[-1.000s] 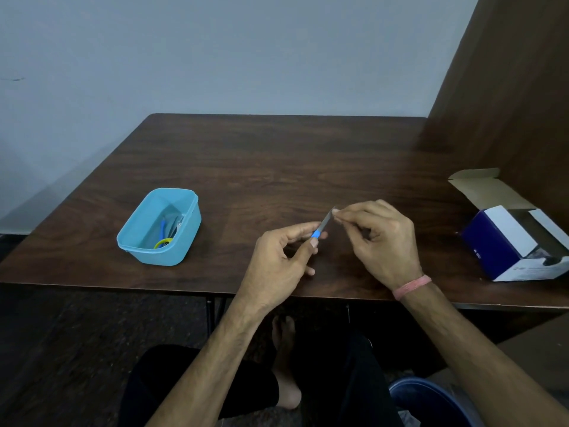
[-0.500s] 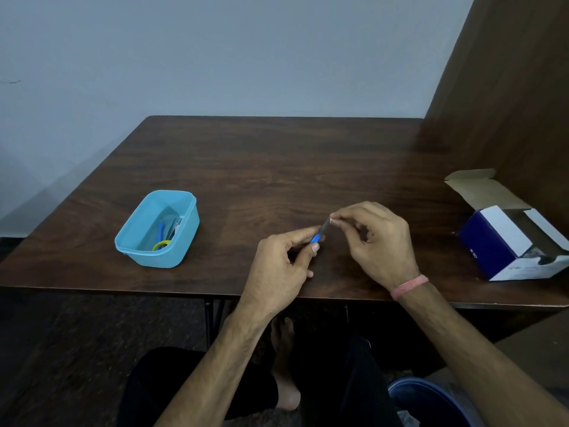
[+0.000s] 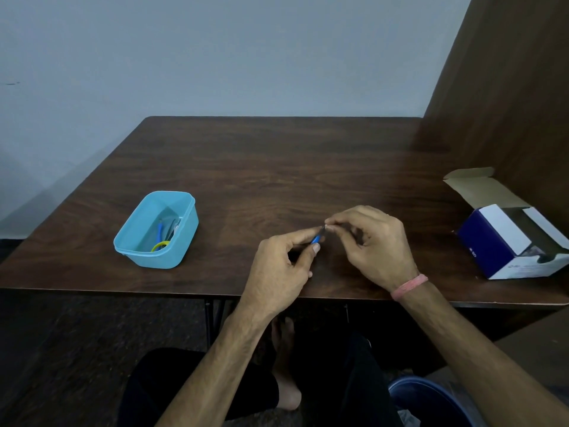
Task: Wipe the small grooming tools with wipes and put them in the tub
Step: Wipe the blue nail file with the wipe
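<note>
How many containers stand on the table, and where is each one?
2. The light blue tub stands on the table at the left, with some tools inside. The open cardboard box stands at the right edge, beside the brown wall panel.

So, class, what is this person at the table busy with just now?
A person holds a small blue-handled tool above the table: the left hand pinches its handle, the right hand pinches its tip. A light blue tub to the left holds other tools. An opened box sits at right.
</note>
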